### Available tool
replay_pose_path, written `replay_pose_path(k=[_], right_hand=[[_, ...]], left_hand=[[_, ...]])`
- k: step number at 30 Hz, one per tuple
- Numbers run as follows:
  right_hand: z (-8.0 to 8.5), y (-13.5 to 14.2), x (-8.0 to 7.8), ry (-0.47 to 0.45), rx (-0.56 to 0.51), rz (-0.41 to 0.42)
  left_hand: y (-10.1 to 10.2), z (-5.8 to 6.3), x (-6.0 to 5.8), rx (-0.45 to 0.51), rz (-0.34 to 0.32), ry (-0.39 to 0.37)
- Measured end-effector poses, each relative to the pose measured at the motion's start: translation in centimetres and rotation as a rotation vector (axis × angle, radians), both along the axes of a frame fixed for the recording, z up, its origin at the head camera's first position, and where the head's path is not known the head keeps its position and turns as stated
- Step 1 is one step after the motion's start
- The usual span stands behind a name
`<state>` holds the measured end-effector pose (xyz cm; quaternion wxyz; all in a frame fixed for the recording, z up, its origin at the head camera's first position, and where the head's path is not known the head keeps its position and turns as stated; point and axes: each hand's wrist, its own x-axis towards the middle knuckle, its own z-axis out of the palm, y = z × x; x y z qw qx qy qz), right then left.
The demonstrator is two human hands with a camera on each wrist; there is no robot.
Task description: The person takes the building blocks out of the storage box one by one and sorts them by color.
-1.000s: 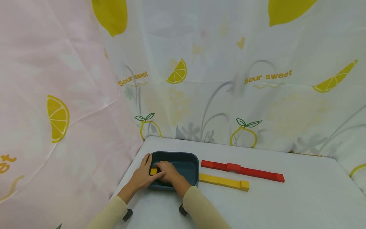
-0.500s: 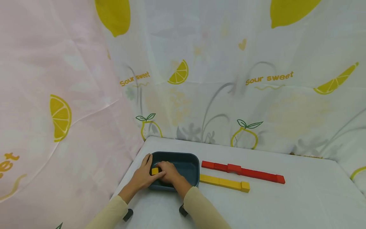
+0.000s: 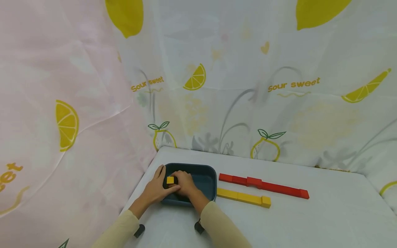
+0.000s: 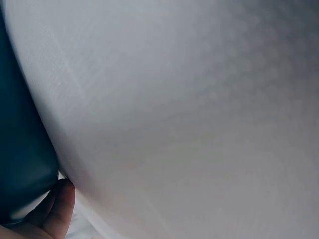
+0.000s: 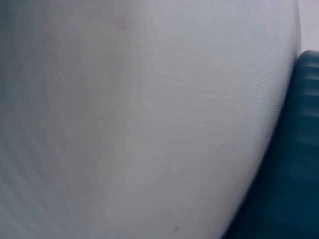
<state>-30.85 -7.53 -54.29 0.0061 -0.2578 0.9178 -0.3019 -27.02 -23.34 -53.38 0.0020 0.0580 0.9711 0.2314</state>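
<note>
A dark blue rectangular tray (image 3: 204,168) stands at the table's left side in the head view. My left hand (image 3: 155,188) holds its left side, fingers along the outer wall and thumb reaching over the inside. In the left wrist view, fingertips (image 4: 61,209) touch the tray's outer wall (image 4: 20,129). Inside the tray's left half, my right hand (image 3: 184,183) pinches a small yellow block (image 3: 170,180). A black patch shows between that block and the fingers; what it is, I cannot tell. The right wrist view shows only the tray's outside (image 5: 294,164) and white cloth.
A row of red blocks (image 3: 273,186) lies right of the tray. Nearer me, a row of yellow blocks (image 3: 245,197) starts at the tray's right wall. The white table (image 3: 328,213) meets a lemon-print curtain (image 3: 229,113) behind and at the left.
The yellow block has come up slightly and shifted a little right with my right hand, and a black patch beside it now shows. My left hand keeps its place on the tray.
</note>
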Motion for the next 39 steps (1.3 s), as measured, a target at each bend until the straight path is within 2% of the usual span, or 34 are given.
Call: replay_pose_path(k=[9, 14, 17, 22, 30, 39], right_hand=[[-0.1, 0.5, 0.1, 0.049, -0.060, -0.029], [0.3, 1.3, -0.2, 0.146, -0.090, -0.108], [0.6, 2.0, -0.3, 0.169, -0.113, -0.128], [1.0, 2.8, -0.1, 0.111, -0.136, -0.077], [3.2, 4.0, -0.3, 0.107, -0.111, 0.041], [4.0, 6.4, 0.3, 0.056, -0.115, 0.092]], left_hand=[[0.1, -0.1, 0.1, 0.012, -0.013, -0.015], [0.6, -0.2, -0.1, 0.012, -0.007, -0.006], [0.8, -0.3, -0.2, 0.002, -0.005, 0.004], [0.5, -0.2, 0.1, -0.016, -0.009, -0.004], [0.0, 0.0, 0.3, -0.029, -0.004, 0.004], [-0.1, 0.2, 0.0, -0.018, -0.019, 0.000]])
